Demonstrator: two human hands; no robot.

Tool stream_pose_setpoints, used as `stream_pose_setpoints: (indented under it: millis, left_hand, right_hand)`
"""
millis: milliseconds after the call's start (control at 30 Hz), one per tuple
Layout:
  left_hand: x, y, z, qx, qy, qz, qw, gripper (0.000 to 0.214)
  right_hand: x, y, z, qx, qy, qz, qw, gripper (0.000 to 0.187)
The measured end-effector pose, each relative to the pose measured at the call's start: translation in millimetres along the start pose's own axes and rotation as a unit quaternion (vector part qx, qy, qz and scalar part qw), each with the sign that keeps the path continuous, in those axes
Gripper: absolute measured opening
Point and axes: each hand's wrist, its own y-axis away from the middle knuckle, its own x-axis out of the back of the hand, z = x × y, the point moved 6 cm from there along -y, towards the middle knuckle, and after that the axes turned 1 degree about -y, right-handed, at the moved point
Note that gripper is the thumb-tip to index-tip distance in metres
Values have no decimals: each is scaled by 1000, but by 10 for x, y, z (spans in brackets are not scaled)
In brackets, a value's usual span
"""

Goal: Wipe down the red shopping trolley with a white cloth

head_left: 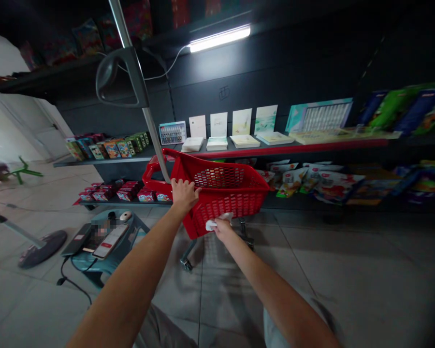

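Two bare forearms (130,275) reach from the bottom edge to a red shopping cart (235,202) at frame centre. The left hand (183,195) grips its rim; the right hand (223,229) pinches a white cloth (210,225) against its mesh side. Behind, a red-edged shelf (311,147) displays booklets (217,143) above bags (335,182), labels too blurred to read. Grey tiles (290,241) cover the floor; a lit tube (221,38) glows upper centre.

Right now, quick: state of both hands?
Left hand: closed over the rim of the red basket.
Right hand: closed, holding a white cloth at the basket's near side.
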Motion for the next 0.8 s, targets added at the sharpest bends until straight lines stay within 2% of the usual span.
stream_pose_setpoints:
  millis: [100,167,433,533,633,800]
  left_hand:
    - [0,17,2,-4,-5,10,1000,51]
    - [-5,19,-1,-7,-8,13,1000,50]
    - [-24,17,-9,-15,-3,26,1000,51]
    - [-13,31,8,-20,10,34,999,47]
    - [-4,40,15,-22,14,41,999,46]
    - [-30,38,9,-27,21,57,998,43]
  right_hand:
    - [-268,150,243,-73,-43,-40,996,31]
    - [-377,205,314,-101,-71,-60,990,32]
    - [-602,470,354,-148,-150,-129,969,30]
    - [-650,550,232,-147,-174,-145,963,29]
    - [-622,498,-25,-136,-198,-146,960,30]
    - [-325,189,-561,-109,-220,-109,963,31]
